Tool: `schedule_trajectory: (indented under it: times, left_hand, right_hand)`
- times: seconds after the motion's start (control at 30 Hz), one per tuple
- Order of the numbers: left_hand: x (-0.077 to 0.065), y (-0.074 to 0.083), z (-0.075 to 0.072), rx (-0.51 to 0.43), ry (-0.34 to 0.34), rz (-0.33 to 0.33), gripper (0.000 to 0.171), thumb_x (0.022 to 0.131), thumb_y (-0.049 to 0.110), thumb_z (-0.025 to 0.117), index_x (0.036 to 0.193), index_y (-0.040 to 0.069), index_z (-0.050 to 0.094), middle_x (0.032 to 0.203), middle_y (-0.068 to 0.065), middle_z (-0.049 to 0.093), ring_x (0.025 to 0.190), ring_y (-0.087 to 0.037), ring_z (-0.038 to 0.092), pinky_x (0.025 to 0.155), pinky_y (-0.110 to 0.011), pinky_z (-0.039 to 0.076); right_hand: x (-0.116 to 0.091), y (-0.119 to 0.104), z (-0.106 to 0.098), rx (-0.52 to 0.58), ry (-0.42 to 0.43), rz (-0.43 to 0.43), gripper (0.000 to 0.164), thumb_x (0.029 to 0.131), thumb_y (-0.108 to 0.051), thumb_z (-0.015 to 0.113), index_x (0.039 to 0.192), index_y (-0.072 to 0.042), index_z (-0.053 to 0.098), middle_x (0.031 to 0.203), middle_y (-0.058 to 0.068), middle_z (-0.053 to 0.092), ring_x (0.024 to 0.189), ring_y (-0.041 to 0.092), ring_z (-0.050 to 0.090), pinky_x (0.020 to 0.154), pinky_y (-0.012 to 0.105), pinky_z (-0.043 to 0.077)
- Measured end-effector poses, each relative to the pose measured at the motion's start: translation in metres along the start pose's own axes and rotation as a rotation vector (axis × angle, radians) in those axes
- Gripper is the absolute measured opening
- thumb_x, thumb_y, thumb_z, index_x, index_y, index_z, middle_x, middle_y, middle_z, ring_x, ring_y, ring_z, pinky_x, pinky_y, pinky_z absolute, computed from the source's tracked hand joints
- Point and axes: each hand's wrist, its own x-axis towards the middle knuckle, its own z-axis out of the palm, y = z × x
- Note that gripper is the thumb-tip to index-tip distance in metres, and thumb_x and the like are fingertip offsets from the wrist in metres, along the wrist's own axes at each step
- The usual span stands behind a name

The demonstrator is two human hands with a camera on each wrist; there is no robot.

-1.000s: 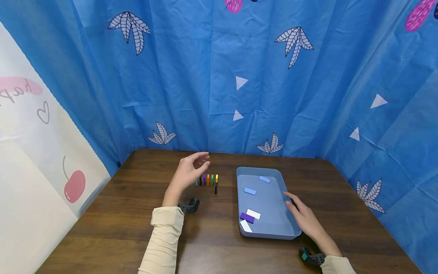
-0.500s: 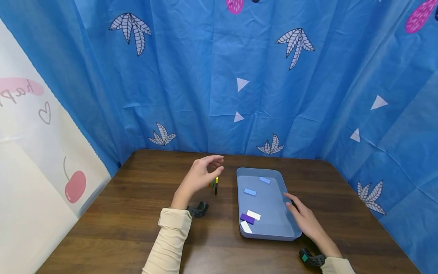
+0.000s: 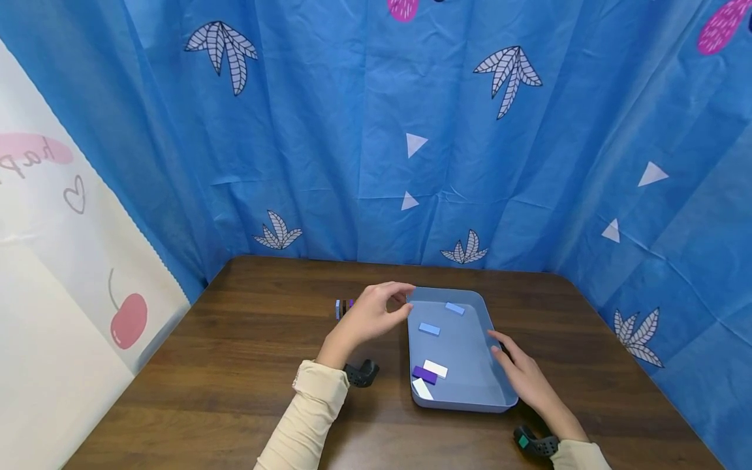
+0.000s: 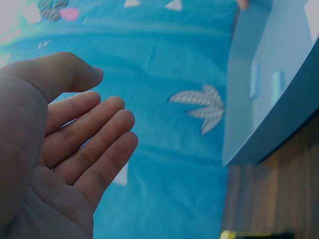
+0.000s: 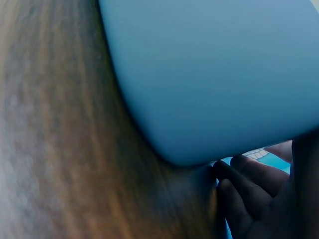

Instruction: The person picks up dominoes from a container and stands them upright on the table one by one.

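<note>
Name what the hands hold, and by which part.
Left hand: nothing. Right hand: at the long side of the blue tray; grip cannot be told.

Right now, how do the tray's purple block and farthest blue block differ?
The purple block is dark, the farthest blue block pale. The purple one sits between two white blocks at the near end; the blue one lies apart toward the far end. Both lie flat in the tray.

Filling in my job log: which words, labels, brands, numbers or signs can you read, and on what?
"hap": mirror-reversed and cut off at the head view's left edge, on the pink patch of the white sheet.
No text can be read on the blocks, tray or wristbands.
</note>
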Motion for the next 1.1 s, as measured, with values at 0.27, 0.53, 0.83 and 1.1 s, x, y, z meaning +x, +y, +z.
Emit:
schedule_trajectory:
  times: [0.27, 0.53, 0.83, 1.1]
  left_hand:
    - [0.003, 0.013, 0.027, 0.023, -0.152, 0.010, 0.034, 0.099, 0.016, 0.069, 0.131, 0.004, 0.068, 0.121, -0.009, 0.073, 0.104, -0.020, 0.071, 0.089, -0.023, 0.057]
    - [0.004, 0.018, 0.041, 0.047, -0.234, 0.045, 0.034, 0.099, 0.017, 0.068, 0.130, 0.004, 0.068, 0.124, -0.010, 0.073, 0.105, -0.020, 0.071, 0.092, -0.029, 0.058]
    - [0.001, 0.021, 0.059, 0.126, -0.346, 0.067, 0.034, 0.099, 0.020, 0.069, 0.130, 0.006, 0.070, 0.126, -0.006, 0.073, 0.106, -0.012, 0.069, 0.092, -0.016, 0.053]
    - [-0.003, 0.021, 0.084, 0.172, -0.455, 0.059, 0.036, 0.098, 0.023, 0.070, 0.131, 0.008, 0.070, 0.129, -0.002, 0.071, 0.112, -0.010, 0.067, 0.093, -0.016, 0.051]
  right_hand:
    - [0.001, -0.001, 0.000, -0.006, -0.003, 0.008, 0.052, 0.113, -0.036, 0.037, 0.158, -0.009, 0.037, 0.158, 0.029, 0.039, 0.138, 0.052, 0.047, 0.106, 0.070, 0.040]
    - [0.000, -0.002, 0.000, -0.006, -0.002, 0.008, 0.052, 0.113, -0.036, 0.037, 0.158, -0.008, 0.037, 0.159, 0.029, 0.039, 0.138, 0.052, 0.046, 0.106, 0.070, 0.040]
    - [0.001, -0.005, 0.000, 0.001, -0.002, 0.002, 0.052, 0.113, -0.035, 0.039, 0.157, -0.008, 0.037, 0.158, 0.029, 0.040, 0.137, 0.051, 0.048, 0.105, 0.070, 0.041]
    - [-0.001, -0.005, 0.000, -0.009, -0.001, 0.022, 0.051, 0.113, -0.036, 0.037, 0.157, -0.009, 0.039, 0.158, 0.029, 0.040, 0.137, 0.052, 0.047, 0.105, 0.070, 0.041]
